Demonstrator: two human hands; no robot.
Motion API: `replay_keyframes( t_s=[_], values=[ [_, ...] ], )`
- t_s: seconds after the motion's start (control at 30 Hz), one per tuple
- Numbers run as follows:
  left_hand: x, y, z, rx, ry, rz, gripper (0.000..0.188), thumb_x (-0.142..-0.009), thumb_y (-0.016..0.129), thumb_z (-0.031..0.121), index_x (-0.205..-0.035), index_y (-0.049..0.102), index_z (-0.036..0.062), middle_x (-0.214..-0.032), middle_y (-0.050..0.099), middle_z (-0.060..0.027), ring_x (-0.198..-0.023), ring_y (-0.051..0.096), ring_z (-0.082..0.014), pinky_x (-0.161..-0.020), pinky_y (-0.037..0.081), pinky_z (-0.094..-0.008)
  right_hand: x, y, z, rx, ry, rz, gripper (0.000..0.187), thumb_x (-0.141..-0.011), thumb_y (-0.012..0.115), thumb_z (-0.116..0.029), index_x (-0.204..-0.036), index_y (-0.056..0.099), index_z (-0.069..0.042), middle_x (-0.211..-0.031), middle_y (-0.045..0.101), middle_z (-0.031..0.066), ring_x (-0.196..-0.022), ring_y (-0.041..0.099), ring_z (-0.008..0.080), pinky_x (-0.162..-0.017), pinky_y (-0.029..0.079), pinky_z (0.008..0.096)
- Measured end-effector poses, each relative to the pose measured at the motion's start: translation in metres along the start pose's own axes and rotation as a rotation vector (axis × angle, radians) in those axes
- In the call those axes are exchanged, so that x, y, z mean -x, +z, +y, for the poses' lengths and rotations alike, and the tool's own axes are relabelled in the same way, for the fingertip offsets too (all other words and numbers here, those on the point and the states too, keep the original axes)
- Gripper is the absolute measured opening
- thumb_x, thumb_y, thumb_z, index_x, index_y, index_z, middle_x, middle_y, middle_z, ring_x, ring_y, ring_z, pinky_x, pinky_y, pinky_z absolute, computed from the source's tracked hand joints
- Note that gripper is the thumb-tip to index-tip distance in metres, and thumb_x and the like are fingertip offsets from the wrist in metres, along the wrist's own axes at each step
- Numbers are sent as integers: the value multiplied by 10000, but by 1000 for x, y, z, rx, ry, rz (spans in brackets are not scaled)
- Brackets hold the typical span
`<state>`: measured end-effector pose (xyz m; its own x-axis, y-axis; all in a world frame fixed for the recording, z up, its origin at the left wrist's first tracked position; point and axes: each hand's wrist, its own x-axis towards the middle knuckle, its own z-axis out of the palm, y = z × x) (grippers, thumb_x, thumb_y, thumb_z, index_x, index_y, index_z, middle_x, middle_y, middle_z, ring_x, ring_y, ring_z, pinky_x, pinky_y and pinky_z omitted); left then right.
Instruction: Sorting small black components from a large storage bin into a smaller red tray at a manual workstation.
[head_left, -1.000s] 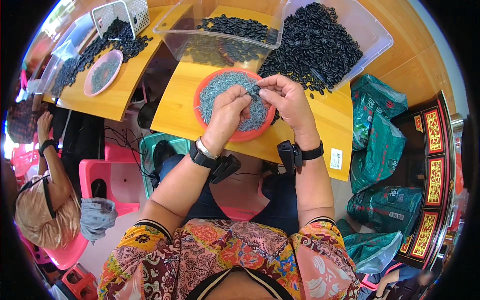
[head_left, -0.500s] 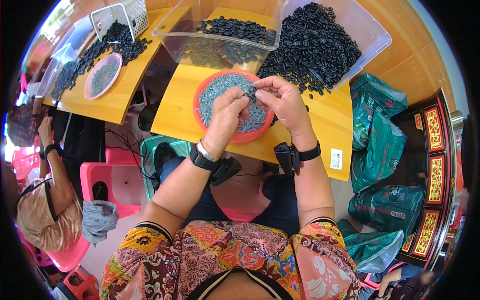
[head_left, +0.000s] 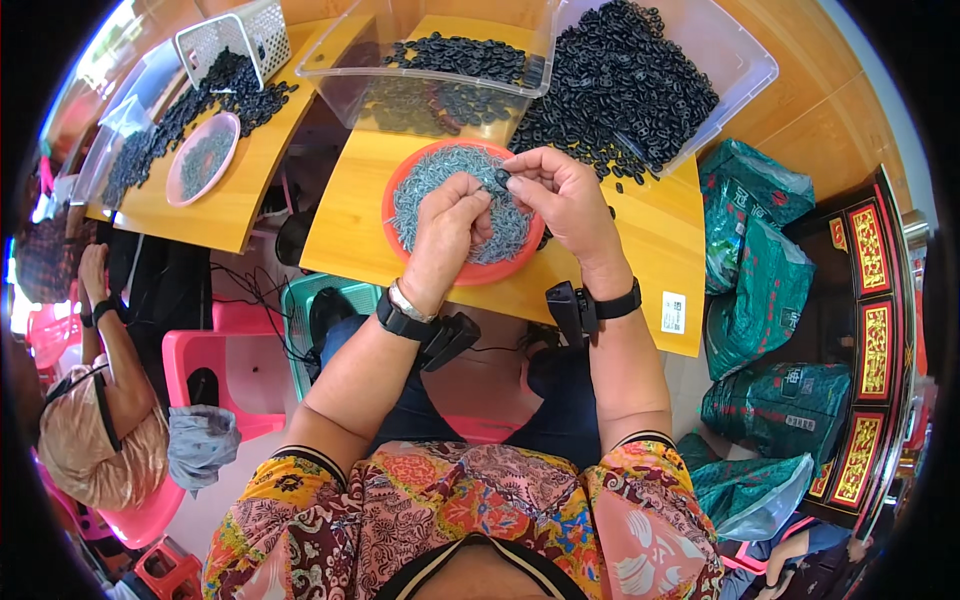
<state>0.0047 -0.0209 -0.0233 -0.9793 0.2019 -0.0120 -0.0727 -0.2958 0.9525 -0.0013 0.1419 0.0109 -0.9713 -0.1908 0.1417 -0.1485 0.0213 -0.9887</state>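
Both my hands are raised over an orange-red bowl (head_left: 389,215) heaped with small slender grey metal pieces (head_left: 425,190) that look like screws. A small black oval part (head_left: 502,178) is pinched between the thumb and fingers of my right hand (head_left: 568,203). Just beside it, my left hand (head_left: 450,222) is closed in a pinch, its fingertips pressed together. Whatever lies between those fingertips is too small to make out. A narrow gap separates the two hands.
Beyond the bowl, clear plastic bins (head_left: 745,85) lie tipped on the yellow table (head_left: 340,210), spilling many black oval parts (head_left: 630,85). Green bags (head_left: 755,290) stand along the right. On the left, another person (head_left: 105,430) sits near a second table with a pink bowl (head_left: 232,155).
My hands have moved slightly apart. The black part, formerly between both sets of fingertips, now sits at my right fingertips. The whole view has shifted a little.
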Motion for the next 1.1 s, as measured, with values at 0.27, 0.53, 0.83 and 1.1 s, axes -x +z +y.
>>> replay_keyframes(
  t_s=[0.27,0.53,0.83,1.1],
  values=[
    [1,1,-1,-1,13,3,148,-891,496,95,-759,533,39,-590,526,-11,-520,463,-79,-482,358,-216,1,-1,4,19,-6,-3,167,-855,620,-28,-1021,628,-1,-862,651,12,-707,576,46,-660,487,198],
    [1,2,-2,-7,6,4,139,-887,496,94,-765,531,39,-585,523,-11,-509,446,-76,-473,346,-215,1,-3,4,39,13,0,157,-856,622,-24,-1012,630,1,-845,646,6,-697,572,46,-651,486,199],
    [1,2,-2,-8,14,12,148,-884,489,93,-745,514,48,-582,512,-9,-500,432,-74,-463,336,-210,-2,-6,7,-75,79,-47,156,-863,625,-49,-1012,633,-7,-821,634,-2,-687,567,53,-654,486,202],
    [4,4,4,51,-51,12,161,-880,488,103,-726,506,59,-575,497,-1,-486,436,-77,-451,333,-207,-3,-10,12,-218,182,-66,156,-873,625,-95,-1021,639,-50,-828,646,1,-694,592,60,-672,498,203]
  ],
)
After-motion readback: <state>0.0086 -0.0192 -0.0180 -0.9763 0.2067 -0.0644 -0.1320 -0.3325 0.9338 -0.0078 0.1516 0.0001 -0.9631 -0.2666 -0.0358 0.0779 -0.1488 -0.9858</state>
